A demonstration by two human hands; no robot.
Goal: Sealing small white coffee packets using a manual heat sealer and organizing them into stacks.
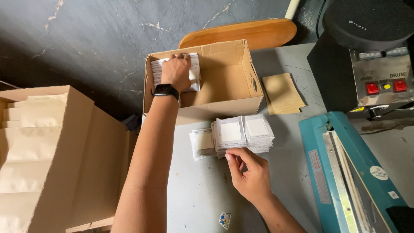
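Grey table (202, 190) with cardboard box (224, 88), white packet stacks (235, 136), brown pouch (282, 92), teal sealer (345, 172), small sticker (224, 220).

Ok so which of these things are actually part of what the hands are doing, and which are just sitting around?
In use:
left hand pressing a white packet stack inside the open cardboard box
right hand touching the packet piles on the table

Lying about:
brown envelopes
blue heat sealer
black machine
large carton of cream pouches
small sticker

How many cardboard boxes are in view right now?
2. One open cardboard box sits on the grey table, with the left hand pressing a pouch stack inside. A larger box stands at far left, holding beige bags. Others may lie beyond the frame.
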